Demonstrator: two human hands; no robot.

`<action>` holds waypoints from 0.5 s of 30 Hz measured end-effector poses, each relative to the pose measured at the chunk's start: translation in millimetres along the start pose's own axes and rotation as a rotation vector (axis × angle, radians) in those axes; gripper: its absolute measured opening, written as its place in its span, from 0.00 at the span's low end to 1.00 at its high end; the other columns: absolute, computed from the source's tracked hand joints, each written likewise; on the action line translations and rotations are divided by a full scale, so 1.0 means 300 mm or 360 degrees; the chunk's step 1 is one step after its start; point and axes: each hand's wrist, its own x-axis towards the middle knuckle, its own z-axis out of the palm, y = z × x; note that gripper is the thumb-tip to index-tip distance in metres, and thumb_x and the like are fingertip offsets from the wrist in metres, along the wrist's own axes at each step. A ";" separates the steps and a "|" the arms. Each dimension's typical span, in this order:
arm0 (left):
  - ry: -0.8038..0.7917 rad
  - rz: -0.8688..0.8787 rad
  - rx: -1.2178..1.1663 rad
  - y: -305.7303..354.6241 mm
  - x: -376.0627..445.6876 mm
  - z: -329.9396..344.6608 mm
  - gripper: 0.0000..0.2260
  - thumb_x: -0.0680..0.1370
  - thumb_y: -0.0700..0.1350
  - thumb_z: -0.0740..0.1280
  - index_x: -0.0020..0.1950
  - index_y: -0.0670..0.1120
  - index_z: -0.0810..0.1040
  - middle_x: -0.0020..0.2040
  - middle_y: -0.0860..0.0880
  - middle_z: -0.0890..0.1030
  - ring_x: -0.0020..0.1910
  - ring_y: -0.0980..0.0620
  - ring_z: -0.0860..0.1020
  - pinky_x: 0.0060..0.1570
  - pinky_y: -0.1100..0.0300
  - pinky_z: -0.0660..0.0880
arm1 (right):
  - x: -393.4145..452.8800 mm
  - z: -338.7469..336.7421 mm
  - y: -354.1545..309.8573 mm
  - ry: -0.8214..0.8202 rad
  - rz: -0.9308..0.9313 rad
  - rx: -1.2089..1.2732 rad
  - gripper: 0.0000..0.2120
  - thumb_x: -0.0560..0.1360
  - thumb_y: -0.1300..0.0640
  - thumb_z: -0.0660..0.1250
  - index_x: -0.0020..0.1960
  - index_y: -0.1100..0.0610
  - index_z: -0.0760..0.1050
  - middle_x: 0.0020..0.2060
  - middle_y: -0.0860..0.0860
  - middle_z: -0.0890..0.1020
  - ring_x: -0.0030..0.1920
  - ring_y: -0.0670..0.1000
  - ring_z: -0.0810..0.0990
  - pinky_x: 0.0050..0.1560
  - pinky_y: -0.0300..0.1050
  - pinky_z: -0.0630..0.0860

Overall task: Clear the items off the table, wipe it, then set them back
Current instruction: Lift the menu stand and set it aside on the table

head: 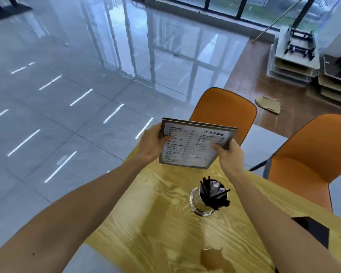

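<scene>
A printed menu board (193,144) is held up above the far end of the yellow wooden table (156,223). My left hand (152,143) grips its left edge and my right hand (229,153) grips its lower right corner. A clear glass (203,200) with several black sticks and paper sachets stands on the table below the menu. A brown liquid spill (213,257) lies on the table's near part. A black flat object (313,231) lies at the table's right side, partly hidden by my right forearm.
Two orange chairs stand beyond the table, one behind the menu (224,107) and one to the right (311,150). Glossy grey floor tiles (67,95) spread to the left. Stacked cardboard boxes (295,58) sit at the far right.
</scene>
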 end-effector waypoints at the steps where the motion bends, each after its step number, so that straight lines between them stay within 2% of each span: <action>1: -0.0005 -0.0030 -0.0026 -0.035 0.003 -0.015 0.10 0.75 0.43 0.73 0.56 0.49 0.81 0.49 0.54 0.84 0.48 0.54 0.82 0.51 0.51 0.80 | 0.005 0.034 0.002 -0.0027 0.0024 0.0002 0.09 0.77 0.60 0.72 0.55 0.60 0.77 0.51 0.49 0.82 0.46 0.44 0.79 0.38 0.23 0.72; 4: -0.0010 -0.0127 -0.0098 -0.129 0.017 -0.057 0.11 0.75 0.41 0.74 0.55 0.53 0.81 0.46 0.61 0.82 0.47 0.62 0.81 0.53 0.53 0.81 | 0.026 0.131 0.004 -0.0112 0.0056 -0.0024 0.10 0.77 0.60 0.73 0.57 0.60 0.78 0.51 0.47 0.83 0.47 0.36 0.78 0.38 0.26 0.74; 7: 0.0007 -0.0194 -0.0131 -0.199 0.041 -0.083 0.11 0.74 0.40 0.74 0.54 0.53 0.81 0.47 0.59 0.84 0.48 0.60 0.82 0.52 0.52 0.81 | 0.051 0.205 0.004 -0.0166 0.0084 -0.0058 0.10 0.76 0.59 0.73 0.56 0.58 0.79 0.50 0.46 0.83 0.47 0.35 0.78 0.41 0.31 0.77; 12: 0.0017 -0.0260 -0.0120 -0.283 0.080 -0.110 0.12 0.75 0.41 0.74 0.57 0.51 0.82 0.50 0.56 0.84 0.49 0.56 0.82 0.53 0.52 0.81 | 0.098 0.298 -0.010 -0.0251 0.0102 -0.0116 0.10 0.77 0.60 0.73 0.57 0.57 0.78 0.52 0.47 0.83 0.50 0.47 0.80 0.42 0.30 0.73; 15: 0.0044 -0.0281 -0.0120 -0.320 0.109 -0.127 0.12 0.75 0.42 0.74 0.57 0.50 0.82 0.50 0.55 0.85 0.49 0.55 0.83 0.51 0.53 0.81 | 0.141 0.347 -0.027 -0.0293 0.0110 -0.0113 0.11 0.77 0.61 0.72 0.59 0.58 0.78 0.54 0.48 0.83 0.52 0.49 0.80 0.42 0.31 0.73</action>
